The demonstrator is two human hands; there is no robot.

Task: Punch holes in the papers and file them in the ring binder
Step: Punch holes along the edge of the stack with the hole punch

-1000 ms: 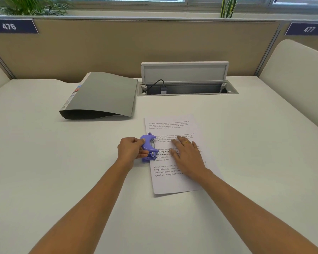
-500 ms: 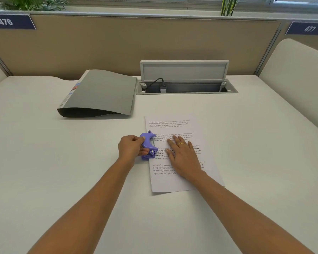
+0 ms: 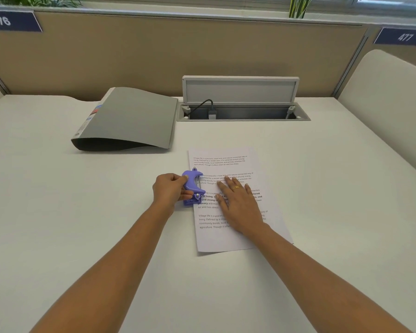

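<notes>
Head view: little has changed; the left hand (image 3: pixel 172 189) stays clamped on the purple punch (image 3: pixel 193 187) at the paper's (image 3: pixel 228 162) left edge, right hand (image 3: pixel 238 204) flat, fingers spread. Punching continues; the binder (image 3: pixel 130 118) lies closed.

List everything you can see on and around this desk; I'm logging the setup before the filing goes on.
hole punch: one, purple, at the paper's left edge
paper: at least one printed white sheet, mid-desk
ring binder: one, grey, closed, far left of the paper
cable box: one, grey, lid up, black cable inside, at the desk's far edge
desk: one, white
number signs: two, dark blue, 476 and 477, on the partition
plants: two, green, behind the partition
left hand: grip on the hole punch
right hand: flat on the paper, gold ring
</notes>
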